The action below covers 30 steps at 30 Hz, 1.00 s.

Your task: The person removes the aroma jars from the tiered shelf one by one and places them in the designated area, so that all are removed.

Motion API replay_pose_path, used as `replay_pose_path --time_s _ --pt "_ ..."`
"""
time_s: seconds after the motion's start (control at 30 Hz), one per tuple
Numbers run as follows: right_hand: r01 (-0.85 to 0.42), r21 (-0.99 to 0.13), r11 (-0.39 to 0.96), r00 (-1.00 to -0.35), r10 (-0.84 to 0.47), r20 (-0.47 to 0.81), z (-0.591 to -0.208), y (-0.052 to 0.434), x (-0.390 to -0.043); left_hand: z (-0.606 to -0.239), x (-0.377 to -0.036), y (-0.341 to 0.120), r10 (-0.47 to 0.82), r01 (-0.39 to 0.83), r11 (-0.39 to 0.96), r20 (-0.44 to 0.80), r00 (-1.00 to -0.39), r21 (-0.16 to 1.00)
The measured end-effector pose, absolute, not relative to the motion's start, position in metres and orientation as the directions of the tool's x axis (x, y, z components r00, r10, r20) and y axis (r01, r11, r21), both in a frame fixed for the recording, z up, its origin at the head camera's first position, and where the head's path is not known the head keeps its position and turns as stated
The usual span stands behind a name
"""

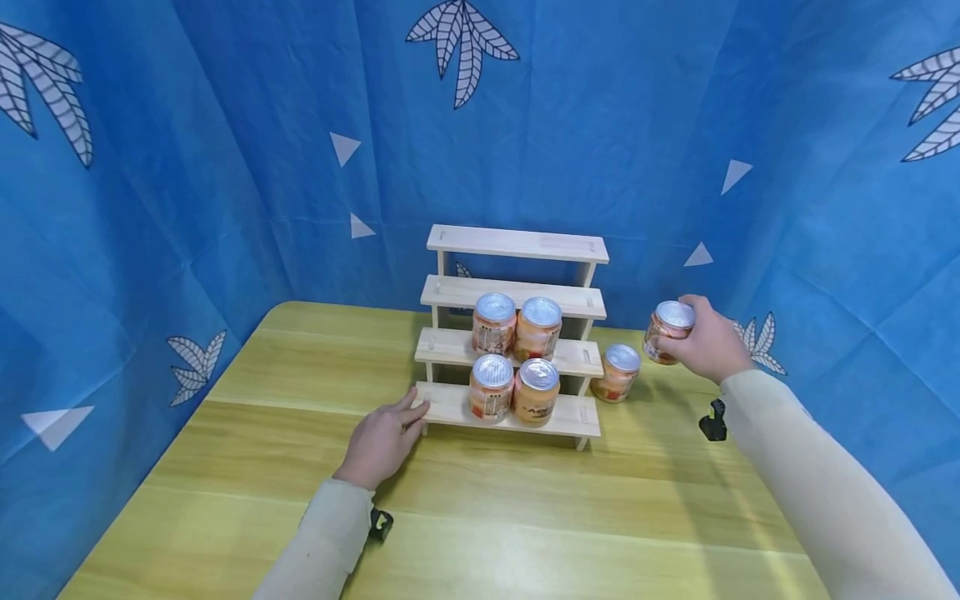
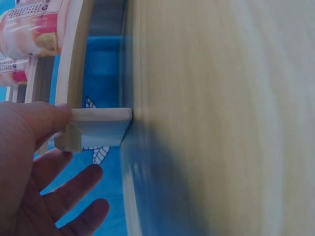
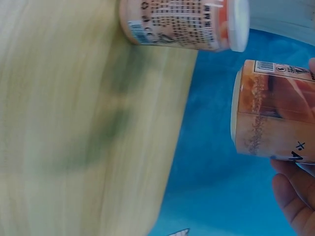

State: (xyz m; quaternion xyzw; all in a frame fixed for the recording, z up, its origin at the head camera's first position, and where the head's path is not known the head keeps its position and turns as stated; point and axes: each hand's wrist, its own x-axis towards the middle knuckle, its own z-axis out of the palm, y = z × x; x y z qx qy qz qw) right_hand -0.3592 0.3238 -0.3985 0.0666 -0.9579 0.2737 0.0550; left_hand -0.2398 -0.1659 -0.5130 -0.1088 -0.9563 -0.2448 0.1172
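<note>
My left hand (image 1: 381,440) is at the left end of the lowest shelf of a stepped wooden rack (image 1: 517,243). In the left wrist view, thumb and forefinger pinch the board's end (image 2: 69,140) while the other fingers spread apart. My right hand (image 1: 712,340) grips a can (image 1: 675,315) with a silver lid and orange label, raised above the table to the right of the rack. In the right wrist view this can (image 3: 275,113) shows an orange picture label. Another can (image 1: 619,371) stands beside the rack's right side.
Two cans stand on the lowest shelf, including the front right can (image 1: 537,392). Two more, including the upper left can (image 1: 493,325), stand one shelf up. The wooden table (image 1: 480,533) meets a blue leaf-patterned curtain (image 1: 630,125) behind and at both sides.
</note>
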Motion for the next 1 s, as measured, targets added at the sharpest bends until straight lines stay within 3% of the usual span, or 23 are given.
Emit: replay_pose_path --time_s 1.0 --pt "-0.092 -0.559 0.824 -0.995 -0.092 0.028 -0.469 0.332 -0.360 -0.511 -0.241 -0.166 0.150 0.250 0.860 0.248 -0.957 0.446"
